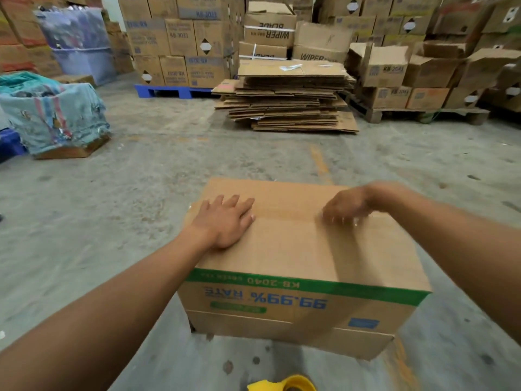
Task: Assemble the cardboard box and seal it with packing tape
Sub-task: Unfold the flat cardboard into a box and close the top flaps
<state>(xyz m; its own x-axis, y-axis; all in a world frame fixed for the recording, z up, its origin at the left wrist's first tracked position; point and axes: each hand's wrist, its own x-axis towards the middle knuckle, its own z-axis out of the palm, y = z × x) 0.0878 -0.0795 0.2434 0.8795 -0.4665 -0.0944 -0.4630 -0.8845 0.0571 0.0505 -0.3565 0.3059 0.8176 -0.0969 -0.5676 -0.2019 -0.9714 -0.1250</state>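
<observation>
A brown cardboard box (296,258) with a green band and upside-down blue print stands on the concrete floor in front of me. Its top flaps are folded shut and a strip of clear tape (284,214) runs along the middle seam. My left hand (225,221) lies flat, fingers spread, on the left end of the top. My right hand (346,206) hovers curled over the seam at the right, fingertips touching the tape; it is blurred and I cannot tell whether it holds anything. A yellow object (284,384), possibly a tape dispenser, shows at the bottom edge.
A stack of flattened cardboard (287,100) lies straight ahead on the floor. Behind it stand stacked boxes on a blue pallet (169,90) and a wooden pallet (423,114). A cloth-covered bundle (53,117) sits at the left.
</observation>
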